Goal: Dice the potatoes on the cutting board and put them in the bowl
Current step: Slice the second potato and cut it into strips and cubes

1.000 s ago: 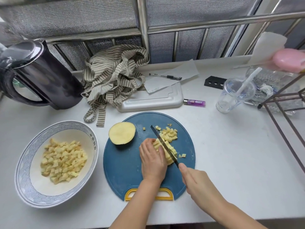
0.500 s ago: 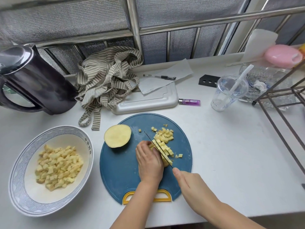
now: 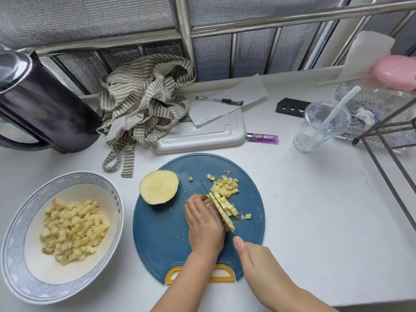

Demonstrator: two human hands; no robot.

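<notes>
The right hand (image 3: pixel 254 260) hides the whole handle of the thin dark knife (image 3: pixel 216 204); only the blade shows. The left hand (image 3: pixel 204 224) covers the near part of the pale yellow potato piece (image 3: pixel 226 210) under that blade. The left forearm hides the middle of the yellow handle (image 3: pixel 225 278) of the round blue cutting board (image 3: pixel 162 233). The glossy black kettle (image 3: pixel 45 109) runs off the left edge. The pink rounded object (image 3: pixel 396 72) at the right edge is blurred and cut off. The print on the purple lighter (image 3: pixel 262 138) is too small to read.

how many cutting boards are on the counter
2. The round blue plastic cutting board lies in front; the white rectangular plastic cutting board lies behind it, partly under a striped cloth and a sheet of paper.
</notes>
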